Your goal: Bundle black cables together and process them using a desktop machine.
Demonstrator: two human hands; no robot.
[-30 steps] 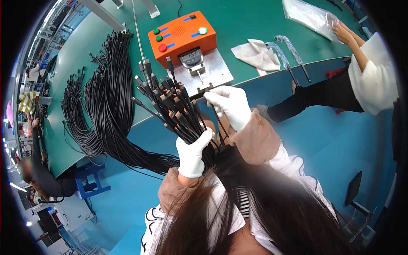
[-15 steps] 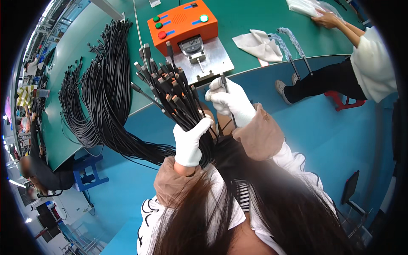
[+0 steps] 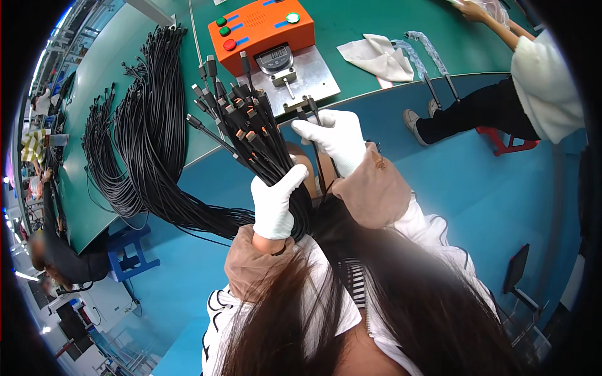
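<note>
My left hand (image 3: 274, 202), in a white glove, is wrapped around a thick bundle of black cables (image 3: 252, 141). Their connector ends fan upward, a few with orange inside the metal tips. My right hand (image 3: 338, 139), gloved too, pinches a black cable (image 3: 313, 108) with its connector pointing up. Another connector end (image 3: 301, 114) stands beside it at the fingertips; whether it is also gripped, I cannot tell. Just beyond both hands is an orange test box (image 3: 260, 28) with green, red and lit white buttons. Before it, a metal plate (image 3: 320, 80) carries a small digital gauge (image 3: 276, 59) and a fixture (image 3: 285, 78).
More bundled black cables (image 3: 150, 131) lie along the green table (image 3: 207, 135) at left and hang toward my lap. A white cloth (image 3: 379, 59) and plastic-wrapped metal legs (image 3: 433, 62) are right of the box. A co-worker's sleeve (image 3: 545, 88) and a red stool (image 3: 505, 143) are further right.
My right hand has shifted slightly left toward the bundle, and a second connector now shows at its fingertips. The gauge's reading has changed. My left hand keeps its hold on the bundle.
</note>
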